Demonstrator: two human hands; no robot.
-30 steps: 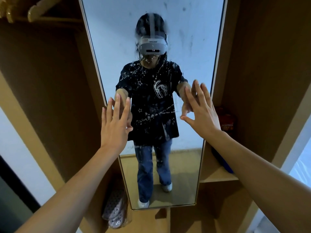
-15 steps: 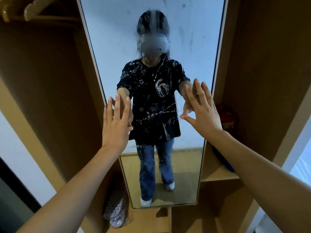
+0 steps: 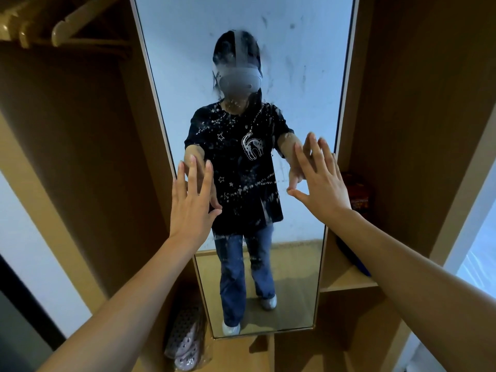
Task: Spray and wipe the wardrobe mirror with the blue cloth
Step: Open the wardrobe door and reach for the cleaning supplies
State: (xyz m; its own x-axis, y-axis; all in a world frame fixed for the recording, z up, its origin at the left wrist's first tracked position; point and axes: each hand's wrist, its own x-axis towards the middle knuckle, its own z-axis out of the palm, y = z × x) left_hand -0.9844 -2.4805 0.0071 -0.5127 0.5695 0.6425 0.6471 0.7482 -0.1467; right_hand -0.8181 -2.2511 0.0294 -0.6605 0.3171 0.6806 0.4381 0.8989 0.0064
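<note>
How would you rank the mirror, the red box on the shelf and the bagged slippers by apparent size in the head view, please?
1. mirror, by far the largest.
2. bagged slippers.
3. red box, partly hidden behind the right hand, so its rank is unsure.

At upper left you see pale hangers (image 3: pixel 67 25) on a rail; at the bottom, bagged pink slippers (image 3: pixel 185 342); at right, a red box (image 3: pixel 358 190) above a wooden shelf (image 3: pixel 346 280).
</note>
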